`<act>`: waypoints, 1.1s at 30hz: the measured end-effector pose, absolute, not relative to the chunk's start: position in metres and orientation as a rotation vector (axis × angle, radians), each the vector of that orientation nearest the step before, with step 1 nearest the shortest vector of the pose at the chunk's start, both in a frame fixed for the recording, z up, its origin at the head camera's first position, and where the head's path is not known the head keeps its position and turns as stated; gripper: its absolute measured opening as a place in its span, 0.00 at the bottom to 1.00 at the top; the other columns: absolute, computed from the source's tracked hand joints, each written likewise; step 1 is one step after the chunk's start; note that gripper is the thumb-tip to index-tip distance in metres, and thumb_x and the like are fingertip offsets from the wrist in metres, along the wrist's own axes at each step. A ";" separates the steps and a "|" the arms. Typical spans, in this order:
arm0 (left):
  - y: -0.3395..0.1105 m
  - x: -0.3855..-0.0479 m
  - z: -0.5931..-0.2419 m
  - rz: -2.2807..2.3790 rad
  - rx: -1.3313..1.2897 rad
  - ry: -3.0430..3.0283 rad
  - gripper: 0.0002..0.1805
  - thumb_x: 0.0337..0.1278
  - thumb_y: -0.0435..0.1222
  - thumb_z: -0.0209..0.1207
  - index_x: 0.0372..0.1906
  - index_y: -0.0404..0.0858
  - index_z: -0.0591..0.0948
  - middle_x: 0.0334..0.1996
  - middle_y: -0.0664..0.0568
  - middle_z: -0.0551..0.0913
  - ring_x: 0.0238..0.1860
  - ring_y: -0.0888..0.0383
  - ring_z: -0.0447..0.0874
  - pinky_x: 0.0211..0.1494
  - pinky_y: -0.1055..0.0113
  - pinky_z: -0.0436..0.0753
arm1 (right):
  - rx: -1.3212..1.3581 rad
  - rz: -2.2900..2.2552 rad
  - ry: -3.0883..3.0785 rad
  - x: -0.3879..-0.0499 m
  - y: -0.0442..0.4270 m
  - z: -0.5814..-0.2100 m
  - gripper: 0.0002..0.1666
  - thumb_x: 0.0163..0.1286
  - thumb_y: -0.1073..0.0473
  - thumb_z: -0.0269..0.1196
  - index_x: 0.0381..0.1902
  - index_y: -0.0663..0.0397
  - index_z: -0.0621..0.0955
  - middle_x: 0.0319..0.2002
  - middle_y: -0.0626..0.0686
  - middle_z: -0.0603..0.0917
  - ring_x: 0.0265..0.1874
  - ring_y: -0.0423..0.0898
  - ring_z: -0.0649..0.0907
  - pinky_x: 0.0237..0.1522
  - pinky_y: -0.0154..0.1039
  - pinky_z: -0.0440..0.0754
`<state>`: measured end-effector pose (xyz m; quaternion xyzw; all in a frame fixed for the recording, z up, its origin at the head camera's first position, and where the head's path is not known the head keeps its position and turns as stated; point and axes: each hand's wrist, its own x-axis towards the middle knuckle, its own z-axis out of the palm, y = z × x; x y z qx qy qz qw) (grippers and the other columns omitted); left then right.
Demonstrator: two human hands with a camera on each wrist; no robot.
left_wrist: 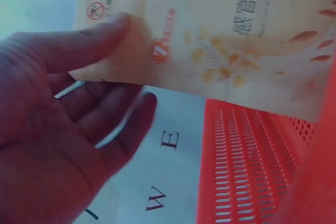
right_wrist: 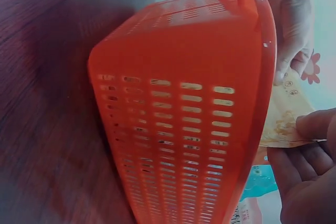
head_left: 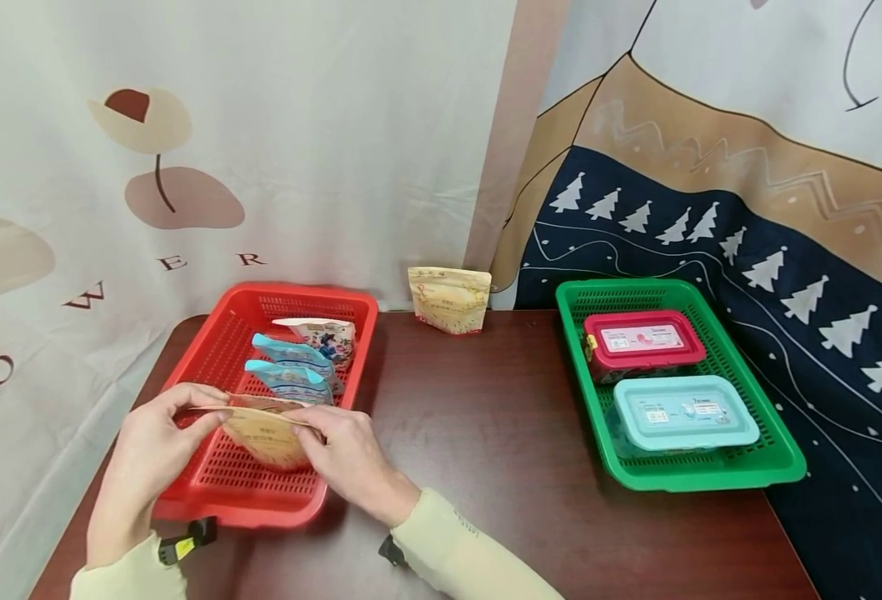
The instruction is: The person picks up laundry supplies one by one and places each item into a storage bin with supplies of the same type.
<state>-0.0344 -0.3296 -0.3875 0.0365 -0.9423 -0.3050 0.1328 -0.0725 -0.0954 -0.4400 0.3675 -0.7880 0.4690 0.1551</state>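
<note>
My left hand (head_left: 148, 446) pinches the left top corner of a tan, printed stand-up pouch (head_left: 267, 439) between thumb and fingers. At its right top corner, my right hand (head_left: 354, 454) pinches the same pouch. The pouch stands upright inside the front half of a red perforated basket (head_left: 242, 515). In the left wrist view, Chinese characters and a leaf print show on the pouch (left_wrist: 226, 40). Just behind it, a reddish top edge of another packet is partly hidden. Farther back in the basket are two light-blue pouches (head_left: 291, 379) and a white patterned pouch (head_left: 336, 340).
Against the curtain stands a similar yellowish pouch (head_left: 450, 298), upright on the dark wooden table (head_left: 478, 467). To the right, a green basket (head_left: 587, 367) holds a container with a crimson lid (head_left: 666, 354) and one with a light-blue lid (head_left: 684, 429).
</note>
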 end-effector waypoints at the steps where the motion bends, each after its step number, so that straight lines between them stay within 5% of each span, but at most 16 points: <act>1: -0.329 -0.035 -0.387 -0.850 0.112 -2.757 0.09 0.54 0.27 0.74 0.40 0.36 0.88 0.44 0.40 0.88 0.44 0.59 0.84 0.38 0.82 0.73 | 1.048 1.340 -2.270 -0.073 -0.095 -0.441 0.11 0.73 0.63 0.67 0.50 0.52 0.90 0.47 0.48 0.91 0.49 0.33 0.87 0.52 0.23 0.79; 4: -0.329 -0.036 -0.388 -0.793 0.108 -2.797 0.08 0.52 0.26 0.74 0.38 0.36 0.87 0.43 0.38 0.88 0.47 0.39 0.83 0.40 0.69 0.75 | 1.039 1.315 -2.303 -0.073 -0.095 -0.444 0.11 0.73 0.63 0.67 0.50 0.52 0.90 0.47 0.47 0.91 0.48 0.33 0.87 0.52 0.23 0.79; 11: -0.328 -0.039 -0.389 -0.725 0.096 -2.803 0.08 0.53 0.25 0.72 0.38 0.34 0.87 0.44 0.36 0.84 0.47 0.36 0.81 0.42 0.48 0.75 | 1.013 1.254 -2.368 -0.073 -0.094 -0.448 0.13 0.73 0.60 0.66 0.53 0.47 0.89 0.49 0.44 0.90 0.49 0.30 0.86 0.51 0.21 0.78; 17: -0.330 -0.037 -0.387 -0.804 0.130 -2.797 0.20 0.58 0.27 0.69 0.56 0.32 0.82 0.58 0.30 0.74 0.57 0.29 0.71 0.50 0.30 0.70 | 0.996 1.299 -2.357 -0.071 -0.084 -0.452 0.16 0.72 0.56 0.68 0.56 0.49 0.87 0.50 0.44 0.89 0.39 0.30 0.84 0.43 0.18 0.77; 22: -0.328 -0.036 -0.378 -0.855 0.126 -2.800 0.28 0.60 0.29 0.67 0.66 0.33 0.76 0.66 0.29 0.68 0.62 0.28 0.67 0.53 0.25 0.68 | 0.954 1.368 -2.343 -0.070 -0.070 -0.453 0.17 0.73 0.53 0.68 0.57 0.49 0.87 0.52 0.44 0.89 0.50 0.31 0.85 0.52 0.23 0.78; 24: -0.325 -0.035 -0.374 -0.869 0.096 -2.769 0.30 0.61 0.29 0.67 0.68 0.34 0.76 0.67 0.31 0.69 0.61 0.29 0.69 0.55 0.33 0.73 | 0.920 1.392 -2.348 -0.071 -0.064 -0.452 0.17 0.74 0.52 0.67 0.57 0.48 0.87 0.52 0.43 0.89 0.53 0.32 0.84 0.55 0.25 0.78; 26: -0.321 -0.034 -0.370 -0.887 0.076 -2.728 0.30 0.63 0.31 0.67 0.70 0.36 0.75 0.67 0.33 0.70 0.60 0.33 0.71 0.58 0.53 0.77 | 0.876 1.438 -2.352 -0.071 -0.058 -0.450 0.17 0.74 0.51 0.67 0.56 0.47 0.87 0.49 0.43 0.89 0.46 0.31 0.86 0.49 0.24 0.80; 30: -0.309 -0.031 -0.366 -0.942 0.059 -2.602 0.28 0.64 0.34 0.68 0.69 0.40 0.78 0.66 0.42 0.74 0.61 0.60 0.73 0.52 0.87 0.65 | 0.791 1.539 -2.349 -0.072 -0.044 -0.445 0.18 0.75 0.50 0.65 0.57 0.47 0.87 0.50 0.44 0.89 0.41 0.33 0.84 0.42 0.28 0.81; 33: -0.296 -0.031 -0.362 -1.017 0.043 -2.488 0.26 0.63 0.31 0.68 0.66 0.40 0.81 0.65 0.50 0.77 0.59 0.76 0.68 0.58 0.89 0.64 | 0.729 1.600 -2.342 -0.073 -0.034 -0.443 0.19 0.76 0.48 0.64 0.59 0.48 0.86 0.54 0.43 0.88 0.50 0.35 0.84 0.50 0.34 0.83</act>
